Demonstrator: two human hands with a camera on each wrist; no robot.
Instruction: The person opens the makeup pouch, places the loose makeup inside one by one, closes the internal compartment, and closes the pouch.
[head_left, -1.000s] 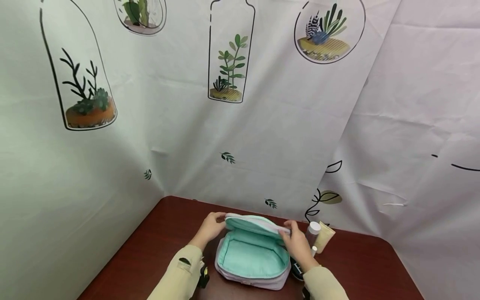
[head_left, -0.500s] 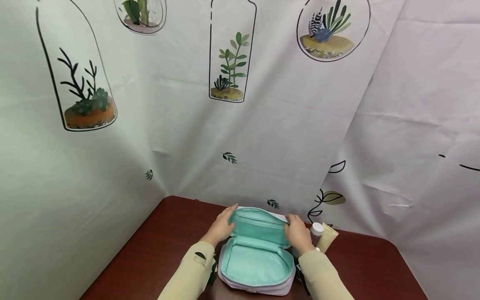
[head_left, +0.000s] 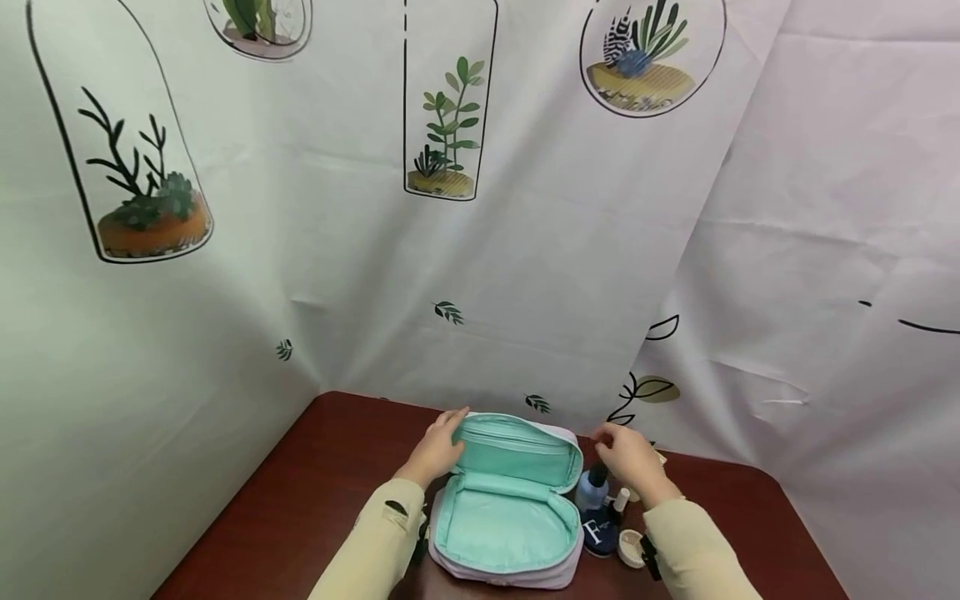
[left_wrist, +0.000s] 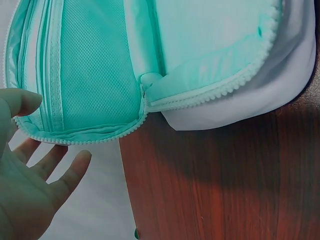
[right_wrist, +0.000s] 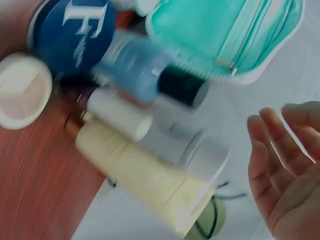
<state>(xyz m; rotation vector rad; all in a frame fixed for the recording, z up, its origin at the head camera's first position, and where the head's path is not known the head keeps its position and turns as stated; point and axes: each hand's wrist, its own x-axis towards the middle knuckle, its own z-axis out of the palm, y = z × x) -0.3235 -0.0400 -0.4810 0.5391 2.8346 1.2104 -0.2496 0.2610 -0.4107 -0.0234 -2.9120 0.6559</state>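
Observation:
A pale lilac zip cosmetic bag (head_left: 517,575) lies unzipped on the table, its mint lining (head_left: 504,523) showing and nothing inside. Its lid (head_left: 517,454) stands folded back, with a mesh pocket (left_wrist: 95,60) inside. My left hand (head_left: 437,450) grips the lid's left edge, thumb on the inside and fingers behind. My right hand (head_left: 632,457) is off the lid, just right of it, fingers loosely bent and holding nothing. Below it stand a blue bottle with black cap (head_left: 592,492) and a white-capped small bottle (head_left: 621,502).
Right of the bag sit a round navy case marked F (head_left: 600,535) and a small round cream-coloured container (head_left: 631,548). A cream tube (right_wrist: 140,172) and a bottle with a white cap (right_wrist: 207,157) stand behind, mostly hidden by my right hand in the head view. A printed curtain (head_left: 360,317) borders the table.
The lid has swung up and back, opening the bag wide. My right hand has let go of the lid and moved right; my left hand stays on its edge.

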